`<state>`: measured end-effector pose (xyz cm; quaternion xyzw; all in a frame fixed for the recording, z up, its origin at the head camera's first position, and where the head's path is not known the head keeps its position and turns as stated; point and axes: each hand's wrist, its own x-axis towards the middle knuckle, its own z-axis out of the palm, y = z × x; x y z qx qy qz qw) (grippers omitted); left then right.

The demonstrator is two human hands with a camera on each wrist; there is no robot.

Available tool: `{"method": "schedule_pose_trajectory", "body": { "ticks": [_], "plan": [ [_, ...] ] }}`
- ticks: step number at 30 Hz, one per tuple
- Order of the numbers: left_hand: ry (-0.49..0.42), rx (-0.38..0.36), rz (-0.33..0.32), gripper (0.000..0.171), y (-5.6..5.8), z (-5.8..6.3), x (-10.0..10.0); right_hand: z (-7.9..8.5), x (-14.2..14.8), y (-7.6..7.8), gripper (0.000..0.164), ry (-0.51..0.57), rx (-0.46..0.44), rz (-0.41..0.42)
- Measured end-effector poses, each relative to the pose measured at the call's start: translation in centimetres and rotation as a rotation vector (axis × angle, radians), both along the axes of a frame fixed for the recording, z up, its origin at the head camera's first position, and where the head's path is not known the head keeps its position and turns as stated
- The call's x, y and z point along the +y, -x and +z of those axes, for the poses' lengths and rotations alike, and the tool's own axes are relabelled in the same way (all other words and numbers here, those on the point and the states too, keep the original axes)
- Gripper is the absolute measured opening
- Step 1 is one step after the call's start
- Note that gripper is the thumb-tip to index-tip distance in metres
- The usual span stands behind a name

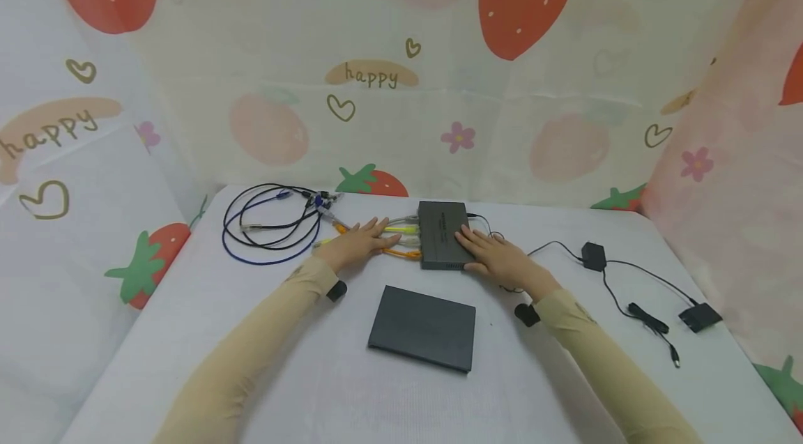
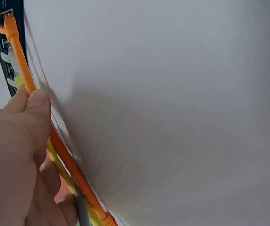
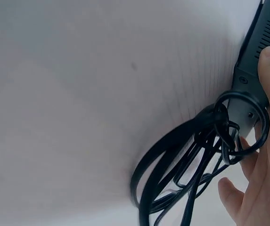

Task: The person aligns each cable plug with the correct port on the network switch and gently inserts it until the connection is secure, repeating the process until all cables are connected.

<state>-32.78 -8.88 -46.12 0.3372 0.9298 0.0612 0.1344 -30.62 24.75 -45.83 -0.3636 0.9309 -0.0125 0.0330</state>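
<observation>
A dark grey network switch [image 1: 442,242] lies flat at the back middle of the table, several network cables plugged into its left side. Over those cables is my left hand [image 1: 357,243]; in the left wrist view its thumb lies across the orange network cable [image 2: 68,157], fingers behind it beside the yellow and grey cables. My right hand [image 1: 498,256] rests on the switch's right edge, fingers extended over its top and thumb against its vented side. Black power cord loops [image 3: 165,150] hang beside that hand. In front lies a flat dark rectangular device [image 1: 423,327].
Coiled black and blue cables [image 1: 266,259] lie at the back left. On the right are a small black box [image 1: 593,256], another black block [image 1: 700,317] and a bundled black cord [image 1: 648,318]. A strawberry-print cloth [image 1: 376,12] walls the table's back and sides.
</observation>
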Motion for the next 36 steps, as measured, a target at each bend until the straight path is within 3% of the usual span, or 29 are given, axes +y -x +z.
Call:
{"method": "schedule_pose_trajectory", "body": {
  "ticks": [7, 16, 20, 23, 28, 31, 36],
  "plan": [
    [0.044, 0.025, 0.046, 0.051, 0.9, 0.3, 1.0, 0.2, 0.1, 1.0, 0.063, -0.007, -0.019, -0.044],
    [0.102, 0.112, 0.113, 0.057, 1.0, 0.2, 1.9, 0.4, 0.3, 1.9, 0.063, 0.009, -0.046, -0.071],
    [0.066, 0.122, 0.138, 0.051, 1.0, 0.1, 2.0, 0.5, 0.2, 1.7, 0.063, 0.051, -0.051, -0.083],
    [-0.011, 0.106, 0.154, 0.045, 0.8, 0.3, 1.6, 0.6, 0.0, 1.4, 0.064, 0.059, -0.066, -0.113],
    [-0.175, 0.13, 0.223, 0.047, -0.2, 1.4, -0.6, 0.6, -0.2, 0.0, 0.063, 0.043, -0.036, -0.141],
    [-0.246, 0.17, 0.285, 0.047, -0.6, 1.6, -3.0, 0.9, -0.4, -1.5, 0.058, 0.093, -0.029, -0.108],
    [-0.24, 0.189, 0.426, 0.054, -0.5, 1.1, -7.3, 1.8, -1.2, -4.6, 0.056, 0.252, -0.176, -0.015]
  ]
}}
